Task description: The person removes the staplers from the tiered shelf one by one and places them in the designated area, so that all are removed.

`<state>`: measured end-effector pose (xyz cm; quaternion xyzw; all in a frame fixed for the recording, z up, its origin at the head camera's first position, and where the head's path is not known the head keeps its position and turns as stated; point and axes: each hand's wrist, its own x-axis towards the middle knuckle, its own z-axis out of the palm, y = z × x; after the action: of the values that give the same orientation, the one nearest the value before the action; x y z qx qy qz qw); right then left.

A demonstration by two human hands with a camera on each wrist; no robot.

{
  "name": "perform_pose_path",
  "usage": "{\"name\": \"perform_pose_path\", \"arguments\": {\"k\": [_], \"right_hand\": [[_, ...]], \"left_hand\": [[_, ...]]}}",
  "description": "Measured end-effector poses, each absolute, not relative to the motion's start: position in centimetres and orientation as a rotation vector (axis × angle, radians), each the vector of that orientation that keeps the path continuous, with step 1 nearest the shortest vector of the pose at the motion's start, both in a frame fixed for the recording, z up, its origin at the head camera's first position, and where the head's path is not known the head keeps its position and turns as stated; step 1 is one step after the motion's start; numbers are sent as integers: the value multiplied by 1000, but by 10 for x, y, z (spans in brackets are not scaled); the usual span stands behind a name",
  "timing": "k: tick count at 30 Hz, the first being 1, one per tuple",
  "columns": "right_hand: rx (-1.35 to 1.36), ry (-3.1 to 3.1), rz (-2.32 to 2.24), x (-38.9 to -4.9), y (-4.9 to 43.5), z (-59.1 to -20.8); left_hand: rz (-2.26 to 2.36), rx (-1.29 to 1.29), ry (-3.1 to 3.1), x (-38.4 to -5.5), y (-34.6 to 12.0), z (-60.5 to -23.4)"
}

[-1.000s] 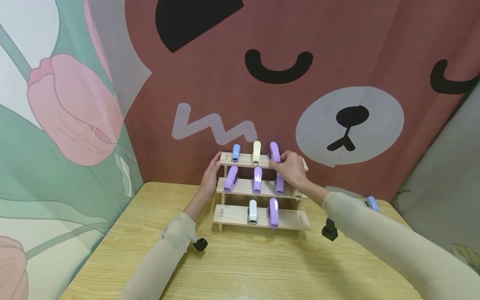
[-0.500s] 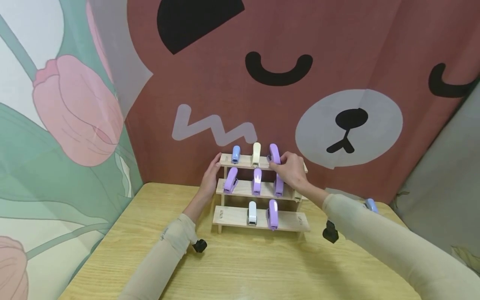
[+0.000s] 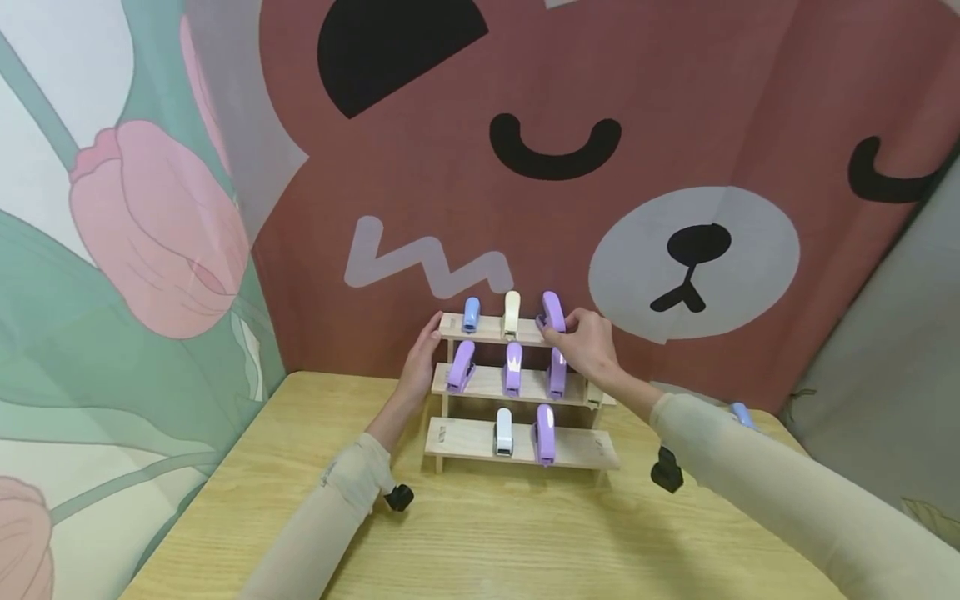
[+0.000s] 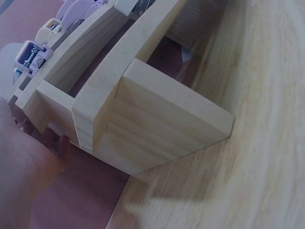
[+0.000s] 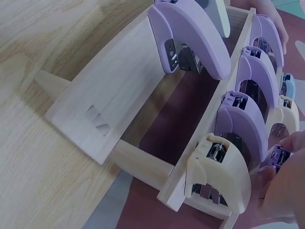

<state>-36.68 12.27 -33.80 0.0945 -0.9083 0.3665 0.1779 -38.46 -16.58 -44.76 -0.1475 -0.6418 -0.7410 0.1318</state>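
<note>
Right hand [image 5: 287, 186]: 4 o'clock, pinching a purple stapler [image 5: 275, 159]
Cream stapler [image 5: 231, 167]: 4 o'clock, nearer the centre, on the wooden rack [image 5: 119, 86]
Surface [image 5: 28, 157]: 8 to 11 o'clock

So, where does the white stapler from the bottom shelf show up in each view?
Head: white stapler sits lower middle, left of the bottom purple stapler.
Left wrist: white stapler at the top edge, slightly left of centre, cut off by the frame.
Right wrist: white stapler near the top, right of centre, partly behind the bottom purple stapler.
Shared landmark: wooden stand.
</note>
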Motion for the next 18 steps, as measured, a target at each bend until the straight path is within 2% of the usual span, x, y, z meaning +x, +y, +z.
{"name": "perform_pose_path", "arguments": {"k": [18], "right_hand": [[258, -2545, 1076, -354, 152, -334]], "left_hand": [[-2139, -404, -1879, -383, -165, -448]]}}
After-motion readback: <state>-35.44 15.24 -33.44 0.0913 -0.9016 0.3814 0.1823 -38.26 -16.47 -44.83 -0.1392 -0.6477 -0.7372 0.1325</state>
